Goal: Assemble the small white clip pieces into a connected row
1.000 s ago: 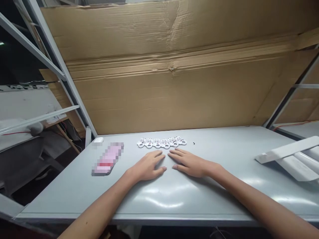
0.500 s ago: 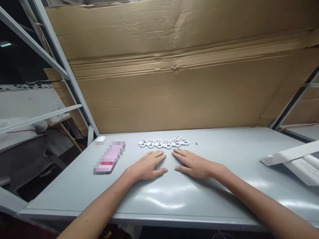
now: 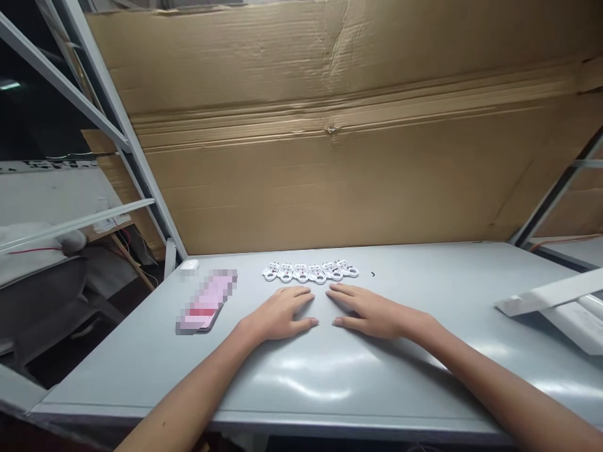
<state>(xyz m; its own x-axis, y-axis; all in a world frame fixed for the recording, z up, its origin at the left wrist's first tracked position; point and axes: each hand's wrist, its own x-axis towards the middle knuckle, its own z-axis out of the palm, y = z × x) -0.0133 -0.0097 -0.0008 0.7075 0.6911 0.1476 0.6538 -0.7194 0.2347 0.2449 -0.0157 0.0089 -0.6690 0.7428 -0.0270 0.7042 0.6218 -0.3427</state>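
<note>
My left hand (image 3: 282, 312) lies palm down on the grey tabletop (image 3: 400, 383), fingers stretched out and thumb spread, holding nothing. Facing it, my right hand (image 3: 370, 311) rests in the same flat way, also with nothing in it. A small gap parts the two sets of fingertips. Just beyond them runs a row of several small white pieces (image 3: 301, 272), each with a ring at its near end and little dark marks on its body. Neither hand touches them. To the right of the row lies a tiny dark curved bit (image 3: 373, 274), too small to name.
A pink pixelated slab, perhaps a phone (image 3: 210, 301), lies at the left, with a small white case (image 3: 190, 264) behind it. White angled strips (image 3: 556, 301) stick in over the right side. A cardboard wall (image 3: 330, 188) closes the back, between metal frame posts (image 3: 113, 107).
The view has shifted very slightly. Both hands stay flat in place, and the white pieces have not moved on the table.
</note>
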